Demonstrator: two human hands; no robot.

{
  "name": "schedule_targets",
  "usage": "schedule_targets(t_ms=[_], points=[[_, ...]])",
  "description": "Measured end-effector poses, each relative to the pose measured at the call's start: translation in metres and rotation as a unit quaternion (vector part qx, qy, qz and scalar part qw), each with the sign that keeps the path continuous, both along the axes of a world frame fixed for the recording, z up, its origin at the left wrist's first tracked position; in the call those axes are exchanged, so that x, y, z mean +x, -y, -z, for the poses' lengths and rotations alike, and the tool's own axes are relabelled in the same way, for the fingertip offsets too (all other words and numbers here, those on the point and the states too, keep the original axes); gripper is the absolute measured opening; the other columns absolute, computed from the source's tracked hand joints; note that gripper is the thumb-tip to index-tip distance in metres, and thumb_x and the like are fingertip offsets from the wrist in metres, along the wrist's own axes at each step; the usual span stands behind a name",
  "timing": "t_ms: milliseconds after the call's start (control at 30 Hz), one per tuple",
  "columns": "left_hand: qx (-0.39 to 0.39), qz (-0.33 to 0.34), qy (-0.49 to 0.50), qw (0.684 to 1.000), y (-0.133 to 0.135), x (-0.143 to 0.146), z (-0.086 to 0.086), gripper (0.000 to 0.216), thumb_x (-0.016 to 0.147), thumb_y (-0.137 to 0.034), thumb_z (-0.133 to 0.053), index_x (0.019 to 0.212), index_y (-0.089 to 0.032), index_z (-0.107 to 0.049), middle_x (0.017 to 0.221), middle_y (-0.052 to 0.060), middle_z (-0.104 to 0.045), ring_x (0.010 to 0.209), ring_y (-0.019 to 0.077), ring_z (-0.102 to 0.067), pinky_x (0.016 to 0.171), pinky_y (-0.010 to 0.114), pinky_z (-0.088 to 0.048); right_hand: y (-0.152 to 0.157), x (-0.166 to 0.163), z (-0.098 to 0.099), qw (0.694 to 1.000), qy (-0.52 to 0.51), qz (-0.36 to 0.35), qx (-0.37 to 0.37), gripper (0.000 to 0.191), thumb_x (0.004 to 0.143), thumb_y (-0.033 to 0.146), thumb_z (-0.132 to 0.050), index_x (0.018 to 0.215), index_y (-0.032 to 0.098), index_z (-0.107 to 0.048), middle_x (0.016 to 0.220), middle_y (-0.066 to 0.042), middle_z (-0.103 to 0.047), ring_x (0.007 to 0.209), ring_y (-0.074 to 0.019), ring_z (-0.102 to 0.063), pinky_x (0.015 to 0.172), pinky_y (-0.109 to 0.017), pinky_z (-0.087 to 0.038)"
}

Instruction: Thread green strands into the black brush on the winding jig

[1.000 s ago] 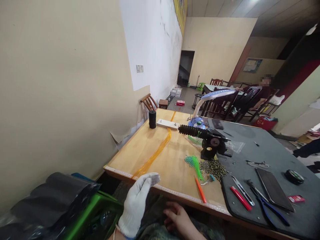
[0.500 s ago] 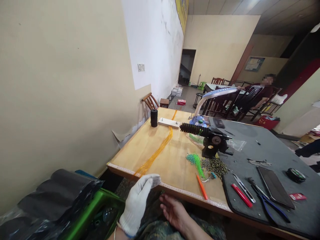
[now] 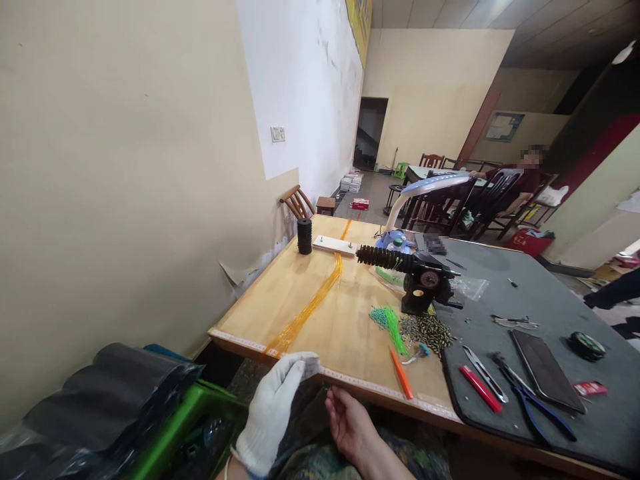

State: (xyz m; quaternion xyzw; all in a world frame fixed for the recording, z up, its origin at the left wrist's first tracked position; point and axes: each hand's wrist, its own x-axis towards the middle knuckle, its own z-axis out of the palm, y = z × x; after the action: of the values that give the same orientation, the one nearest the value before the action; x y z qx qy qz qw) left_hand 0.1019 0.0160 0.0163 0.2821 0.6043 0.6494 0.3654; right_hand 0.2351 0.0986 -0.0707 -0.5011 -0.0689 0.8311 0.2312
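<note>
My left hand, in a white knitted glove, is at the front edge of the wooden table. Its thumb presses against the closed fingers, and whatever may be between them is hidden. To its right and slightly lower, my bare right hand pinches with thumb and curled fingertips; a tiny greenish bit shows at the tips, too small to name. The hands are apart. Beyond the gloved hand, a bundle of orange lines runs over the tabletop and under a white clamp bar.
Right of the lines are green strands, turquoise beads, dark metallic pieces, an orange pen-like stick and a black crank device. Pliers and a phone lie on the grey mat. A person sits further back.
My right hand has moved a little to the right, away from the gloved hand. The left hand keeps its closed shape. The whole view has shifted slightly.
</note>
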Motion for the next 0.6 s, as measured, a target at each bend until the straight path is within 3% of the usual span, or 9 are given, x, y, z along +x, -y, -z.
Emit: schedule_targets(t_ms=[100, 200, 300, 367, 500, 600], points=[[-0.02, 0.068, -0.093, 0.993, 0.003, 0.003, -0.006, 0.026, 0.092, -0.038, -0.054, 0.102, -0.022, -0.071, 0.105, 0.006, -0.075, 0.099, 0.0213, -0.069, 0.095, 0.032, -0.054, 0.005, 0.009, -0.006, 0.998, 0.002, -0.004, 0.056, 0.036, 0.06, 0.025, -0.089, 0.08, 0.014, -0.061, 0.063, 0.003, -0.068, 0.047, -0.0057, -0.059, 0.038, -0.01, -0.039], [-0.005, 0.16, -0.285, 0.945, 0.002, 0.01, -0.013, 0.02, 0.09, -0.025, -0.056, 0.1, -0.028, -0.073, 0.106, 0.003, -0.074, 0.105, 0.0225, -0.066, 0.1, 0.037, -0.051, 0.009, 0.019, -0.011, 0.989, 0.001, -0.004, 0.149, 0.052, 0.043, 0.038, -0.095, 0.072, 0.014, -0.059, 0.055, 0.007, -0.06, 0.038, -0.0008, -0.041, 0.035, -0.01, -0.024], [0.024, 0.172, -0.461, 0.87, -0.006, 0.019, -0.014, 0.027, 0.08, -0.012, -0.064, 0.099, -0.028, -0.072, 0.107, 0.003, -0.073, 0.111, 0.0276, -0.062, 0.112, 0.054, -0.036, 0.009, 0.026, -0.016, 0.96, 0.034, -0.028, 0.276, 0.059, 0.044, 0.057, -0.09, 0.064, 0.014, -0.056, 0.049, 0.008, -0.051, 0.037, 0.0, -0.028, 0.036, -0.014, -0.017], [0.019, 0.171, -0.522, 0.835, -0.013, 0.024, -0.012, 0.03, 0.075, -0.008, -0.066, 0.098, -0.027, -0.07, 0.101, 0.003, -0.074, 0.107, 0.0291, -0.063, 0.114, 0.063, -0.028, 0.009, 0.031, -0.021, 0.938, 0.057, -0.048, 0.339, 0.061, 0.048, 0.066, -0.085, 0.065, 0.015, -0.056, 0.048, 0.008, -0.047, 0.038, -0.0011, -0.026, 0.038, -0.016, -0.017], [0.002, 0.198, -0.586, 0.785, -0.022, 0.033, -0.015, 0.017, 0.079, -0.01, -0.062, 0.085, -0.024, -0.068, 0.08, 0.001, -0.072, 0.085, 0.0237, -0.068, 0.112, 0.065, -0.03, 0.009, 0.038, -0.033, 0.921, 0.083, -0.078, 0.373, 0.063, 0.049, 0.072, -0.08, 0.065, 0.016, -0.056, 0.047, 0.009, -0.04, 0.04, -0.0028, -0.023, 0.04, -0.019, -0.018], [-0.006, 0.217, -0.606, 0.766, -0.025, 0.035, -0.016, 0.019, 0.084, -0.01, -0.055, 0.079, -0.023, -0.067, 0.072, 0.0, -0.069, 0.074, 0.0197, -0.068, 0.112, 0.064, -0.031, 0.008, 0.042, -0.042, 0.905, 0.105, -0.1, 0.4, 0.064, 0.05, 0.075, -0.078, 0.065, 0.016, -0.06, 0.05, 0.005, -0.048, 0.041, -0.0042, -0.028, 0.041, -0.019, -0.023]])
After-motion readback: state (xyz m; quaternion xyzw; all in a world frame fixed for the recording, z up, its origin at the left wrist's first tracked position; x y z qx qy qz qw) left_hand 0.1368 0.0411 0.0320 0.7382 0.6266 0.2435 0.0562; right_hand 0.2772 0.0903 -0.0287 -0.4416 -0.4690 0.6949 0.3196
